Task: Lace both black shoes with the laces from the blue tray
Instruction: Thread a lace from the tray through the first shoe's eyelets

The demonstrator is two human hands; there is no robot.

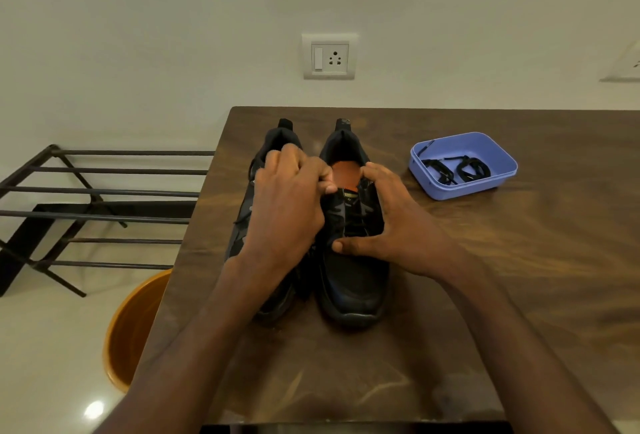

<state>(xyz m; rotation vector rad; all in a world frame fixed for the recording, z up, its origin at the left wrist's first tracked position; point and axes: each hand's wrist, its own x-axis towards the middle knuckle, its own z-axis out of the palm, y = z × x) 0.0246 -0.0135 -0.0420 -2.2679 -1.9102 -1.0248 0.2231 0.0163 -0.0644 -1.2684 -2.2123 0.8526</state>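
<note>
Centrally on the dark wood-grain bench [450, 295], two matte black shoes [353, 281] are stood side by side; the right shoe's tongue area is pinched by the left hand [291, 198] and gripped by the right hand [388, 225]. Coiled black laces [453, 168] are held in the rounded blue plastic tray [498, 174] near the far right edge.

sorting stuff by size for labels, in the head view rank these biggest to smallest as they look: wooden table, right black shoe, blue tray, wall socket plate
1. wooden table
2. right black shoe, though nearer the camera than the tray and partly covered by hands
3. blue tray
4. wall socket plate, farthest away, so it may look smaller than it is
</note>
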